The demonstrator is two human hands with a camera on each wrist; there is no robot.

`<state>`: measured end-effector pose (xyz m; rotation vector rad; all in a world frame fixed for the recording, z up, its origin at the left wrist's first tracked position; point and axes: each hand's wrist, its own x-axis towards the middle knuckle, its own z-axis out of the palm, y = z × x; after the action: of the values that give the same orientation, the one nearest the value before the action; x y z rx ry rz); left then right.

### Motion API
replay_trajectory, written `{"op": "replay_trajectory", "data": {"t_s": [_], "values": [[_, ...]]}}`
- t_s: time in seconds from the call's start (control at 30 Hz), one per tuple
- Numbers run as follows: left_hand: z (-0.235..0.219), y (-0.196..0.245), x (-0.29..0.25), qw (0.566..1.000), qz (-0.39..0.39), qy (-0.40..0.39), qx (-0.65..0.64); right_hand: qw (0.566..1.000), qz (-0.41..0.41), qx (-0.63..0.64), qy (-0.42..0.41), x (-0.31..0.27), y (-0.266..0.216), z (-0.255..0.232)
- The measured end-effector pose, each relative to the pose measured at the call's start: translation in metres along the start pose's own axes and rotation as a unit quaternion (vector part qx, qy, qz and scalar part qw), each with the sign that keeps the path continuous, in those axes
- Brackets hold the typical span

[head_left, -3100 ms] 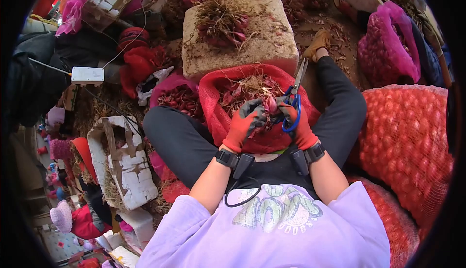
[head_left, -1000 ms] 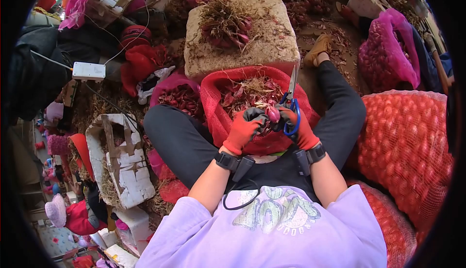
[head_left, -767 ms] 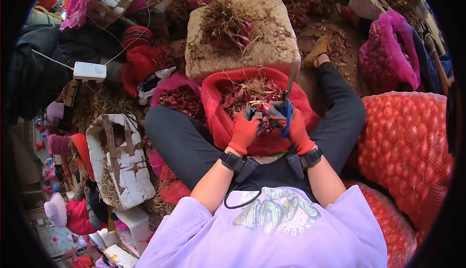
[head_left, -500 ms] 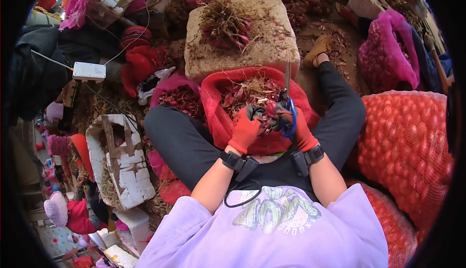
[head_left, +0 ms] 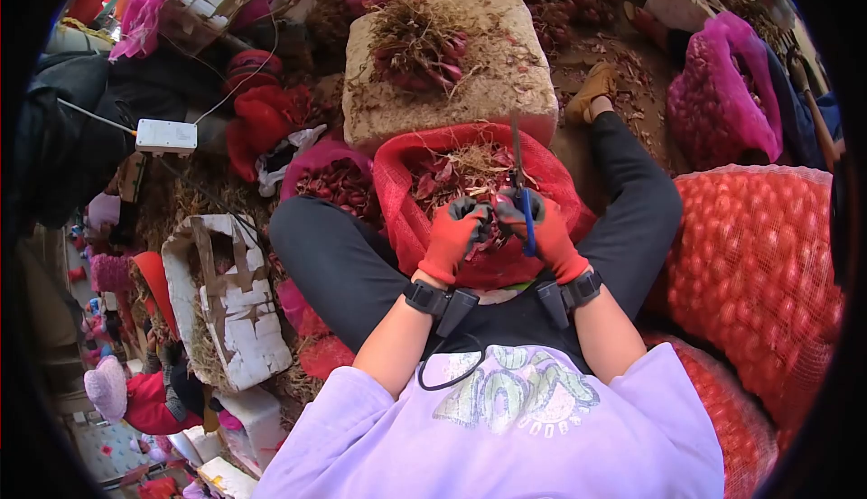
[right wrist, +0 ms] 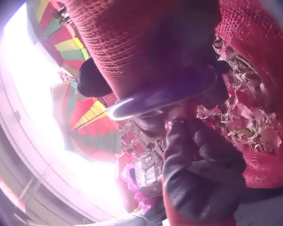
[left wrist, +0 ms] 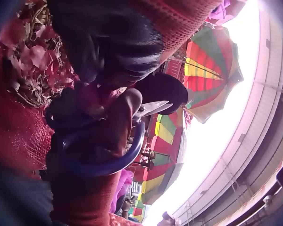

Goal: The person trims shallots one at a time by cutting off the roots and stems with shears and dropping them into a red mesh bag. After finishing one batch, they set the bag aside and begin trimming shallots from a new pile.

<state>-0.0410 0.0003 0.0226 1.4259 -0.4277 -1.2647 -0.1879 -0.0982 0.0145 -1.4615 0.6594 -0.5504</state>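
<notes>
Both hands wear red gloves with dark grey palms and meet over an open red mesh sack [head_left: 397, 192] between the person's legs. The left hand [head_left: 458, 235] curls its fingertips on a small pink-red shallot [left wrist: 103, 98], mostly hidden by the fingers. The right hand [head_left: 547, 235] carries blue-handled scissors [head_left: 527, 221] looped on its fingers, blades pointing away from the body. Its thumb and fingertips also pinch at the shallot, right against the left fingertips. Dry skins and shallots [head_left: 435, 178] fill the sack below the hands.
A foam block [head_left: 506, 56] bearing a bunch of shallots with dry tops [head_left: 420, 47] stands beyond the sack. Full red mesh sacks [head_left: 750, 273] crowd the right side. A pink bag of shallots [head_left: 334, 187] and a taped foam box [head_left: 244, 318] are at left.
The scissors have swung from tilting right to standing nearly upright, edge-on. Both hands have shifted and turned slightly, and the shallot, plainly visible a second ago, is now mostly covered by fingers.
</notes>
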Motion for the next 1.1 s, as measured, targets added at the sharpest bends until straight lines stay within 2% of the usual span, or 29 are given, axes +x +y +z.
{"op": "replay_trajectory", "data": {"t_s": [0.03,0.07,0.13,0.17,0.23,0.27,0.33,0.37,0.4,0.43,0.47,0.53,0.57,0.6,0.63,0.67,0.7,0.73,0.77,0.83,0.87,0.9,0.93,0.97,1.03,1.07,1.1], "values": [[-0.002,-0.002,0.000,0.998,0.035,-0.007,0.050,0.999,-0.034,-0.018,0.011,0.000,0.001,0.003],[-0.004,-0.004,0.000,0.993,0.069,-0.013,0.099,1.000,-0.009,0.017,0.011,0.000,0.000,0.005],[0.005,-0.013,0.005,0.995,0.083,0.029,0.039,0.995,0.039,0.088,0.007,-0.001,-0.005,0.008],[0.006,-0.017,0.009,0.994,0.091,0.051,0.008,0.994,0.028,0.106,-0.013,-0.001,-0.006,0.008],[-0.019,-0.055,0.033,0.992,0.073,0.091,0.039,0.989,0.007,0.140,-0.053,-0.002,-0.007,0.002],[-0.028,-0.068,0.041,0.990,0.063,0.110,0.054,0.968,0.042,0.234,-0.078,-0.001,-0.007,0.000],[-0.023,-0.042,0.029,0.995,0.048,0.085,-0.027,0.895,0.111,0.414,-0.124,0.001,-0.004,-0.006],[-0.025,-0.031,0.022,0.995,0.038,0.072,-0.065,0.884,0.125,0.433,-0.125,0.001,-0.005,-0.009],[-0.037,-0.024,0.024,0.988,0.024,-0.030,-0.147,0.872,0.139,0.453,-0.125,0.000,-0.007,-0.012],[-0.035,-0.023,0.023,0.991,0.034,-0.021,-0.131,0.860,0.152,0.471,-0.126,0.000,-0.009,-0.014],[-0.030,-0.022,0.022,0.992,0.046,-0.013,-0.115,0.864,0.148,0.473,-0.086,-0.003,-0.005,-0.011],[-0.015,-0.009,0.015,0.995,0.068,0.004,-0.068,0.838,0.153,0.509,-0.121,0.005,0.008,-0.017],[-0.010,-0.007,0.011,0.996,0.059,-0.028,-0.062,0.823,0.157,0.527,-0.139,0.008,0.013,-0.019],[-0.004,-0.001,0.006,0.995,0.050,-0.060,-0.055,0.832,0.142,0.520,-0.135,0.006,0.005,-0.017],[-0.001,0.002,0.004,0.994,0.041,-0.091,-0.047,0.877,0.133,0.448,-0.108,0.007,0.005,-0.016],[0.001,0.001,0.004,0.987,0.068,-0.141,-0.036,0.916,0.124,0.374,-0.080,0.008,0.006,-0.014],[0.001,-0.001,0.004,0.990,0.053,-0.129,-0.016,0.947,0.113,0.297,-0.051,0.009,0.003,-0.011],[-0.001,-0.004,0.005,0.992,0.038,-0.117,0.005,0.964,0.151,0.219,-0.020,0.007,-0.006,-0.010],[-0.003,-0.007,0.006,0.994,0.023,-0.105,0.027,0.976,0.104,0.192,-0.014,0.006,-0.007,-0.005],[-0.011,-0.011,0.006,0.993,0.058,-0.100,0.022,0.991,0.006,0.135,-0.003,0.000,-0.009,0.004],[-0.013,-0.012,0.006,0.992,0.076,-0.098,0.019,0.991,-0.007,0.131,0.007,-0.001,-0.009,0.007],[-0.012,-0.013,0.004,0.987,0.121,-0.100,0.030,0.996,-0.079,0.003,0.030,0.001,-0.008,0.006],[-0.010,-0.014,0.002,0.980,0.165,-0.101,0.041,0.979,-0.149,-0.125,0.053,0.003,-0.008,0.003],[-0.008,-0.014,0.001,0.971,0.209,-0.101,0.051,0.941,-0.216,-0.251,0.074,0.004,-0.007,0.002],[0.004,0.003,-0.005,0.989,0.060,-0.129,-0.050,0.948,-0.221,-0.223,0.060,0.005,-0.001,0.003],[0.009,0.004,-0.007,0.985,0.027,-0.125,-0.112,0.951,-0.223,-0.208,0.053,0.005,0.001,0.004],[0.012,0.003,-0.008,0.978,-0.006,-0.120,-0.172,0.982,-0.167,-0.084,0.032,0.003,-0.003,0.006]]}}
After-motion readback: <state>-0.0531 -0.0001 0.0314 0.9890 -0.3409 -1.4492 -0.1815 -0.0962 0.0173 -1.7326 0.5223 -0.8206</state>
